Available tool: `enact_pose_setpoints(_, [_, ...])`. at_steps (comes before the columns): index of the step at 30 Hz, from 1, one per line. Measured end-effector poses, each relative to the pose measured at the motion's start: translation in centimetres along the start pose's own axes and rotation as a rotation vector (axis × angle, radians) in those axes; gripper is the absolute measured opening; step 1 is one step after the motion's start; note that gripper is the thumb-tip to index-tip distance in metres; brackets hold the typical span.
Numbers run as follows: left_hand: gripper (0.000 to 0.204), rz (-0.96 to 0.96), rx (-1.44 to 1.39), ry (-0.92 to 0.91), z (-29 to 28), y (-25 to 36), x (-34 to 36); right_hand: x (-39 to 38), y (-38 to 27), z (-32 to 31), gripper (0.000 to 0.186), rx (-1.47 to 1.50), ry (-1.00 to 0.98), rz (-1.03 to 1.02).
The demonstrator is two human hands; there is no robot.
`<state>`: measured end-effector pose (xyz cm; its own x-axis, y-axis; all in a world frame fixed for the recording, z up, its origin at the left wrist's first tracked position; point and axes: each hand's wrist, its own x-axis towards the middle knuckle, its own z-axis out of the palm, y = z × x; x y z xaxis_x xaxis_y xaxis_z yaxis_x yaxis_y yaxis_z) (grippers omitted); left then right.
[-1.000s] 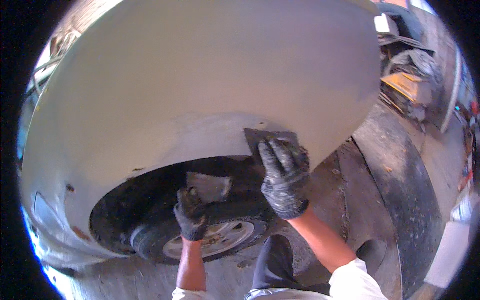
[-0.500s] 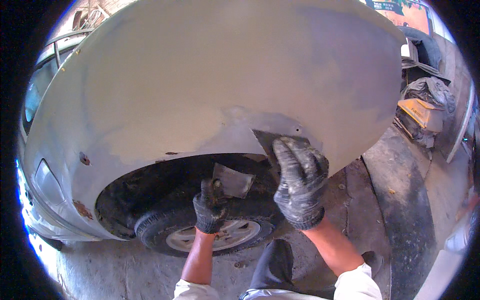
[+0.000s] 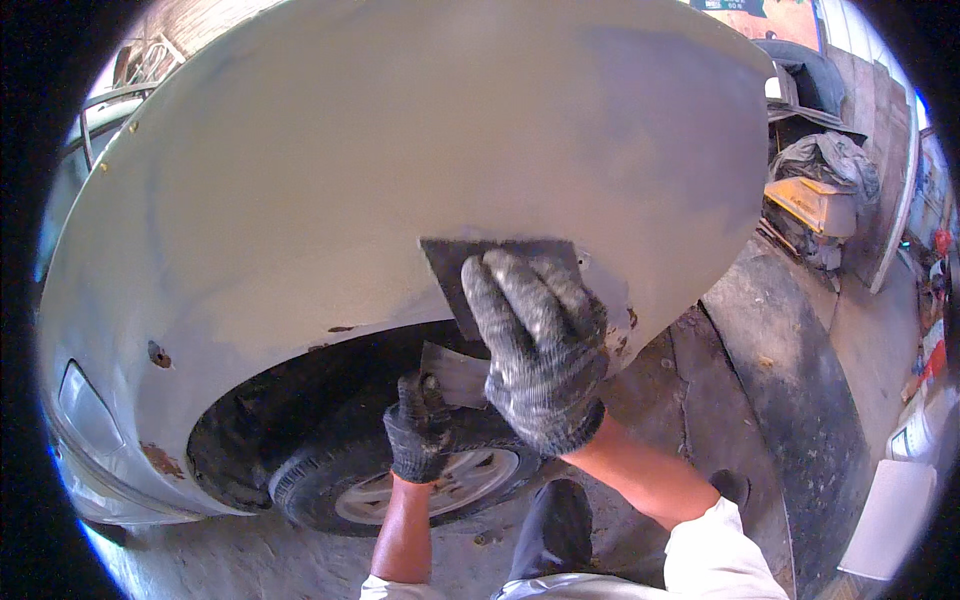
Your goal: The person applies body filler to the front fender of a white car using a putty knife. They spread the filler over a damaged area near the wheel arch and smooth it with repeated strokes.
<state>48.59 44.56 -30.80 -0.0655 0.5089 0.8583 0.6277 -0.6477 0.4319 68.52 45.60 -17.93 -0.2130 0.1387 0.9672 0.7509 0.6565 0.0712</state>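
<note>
My right hand (image 3: 540, 350), in a dusty grey work glove, presses a dark sheet of sandpaper (image 3: 450, 270) flat against the car fender (image 3: 400, 170) above the wheel arch. Its fingers lie over the sheet, hiding part of it. Lower and to the left, my gloved left hand (image 3: 418, 430) grips a thin, flat grey piece (image 3: 452, 375) in front of the wheel opening. The right hand covers this piece's right end, and I cannot tell its exact kind. Matte beige and grey patches cover the fender, with rust spots along the arch edge.
Below the arch is the tyre with its silver wheel (image 3: 480, 478). A headlight (image 3: 90, 405) sits at the left. Beyond the fender on the right are a yellow box (image 3: 815, 205), crumpled plastic and boards. A white bucket (image 3: 915, 430) stands at the far right.
My right hand has slid left along the fender with the sandpaper, now overlapping the flat grey piece. The left hand still holds that piece in nearly the same place. The view has shifted slightly.
</note>
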Motion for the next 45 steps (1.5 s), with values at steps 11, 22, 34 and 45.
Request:
enact_pose_setpoints(11, [0.064, -0.005, -0.072, -0.060, 0.4, -1.0, -0.5, -0.1, -0.8, -0.5, 0.055, -0.032, -0.016, -0.018])
enact_pose_setpoints(22, [0.057, -0.003, 0.036, -0.047, 0.0, 1.5, 0.7, 1.1, -2.8, -0.8, 0.055, -0.016, -0.052, -0.106])
enact_pose_setpoints(34, [0.068, 0.078, 0.188, -0.137, -0.3, 1.7, 1.2, 0.1, -5.7, 2.0, 0.056, -0.127, -0.146, -0.241])
enact_pose_setpoints(45, [0.042, 0.015, 0.240, -0.086, 0.4, 0.8, 0.5, 3.4, -6.2, 1.6, 0.060, -0.145, -0.086, -0.255])
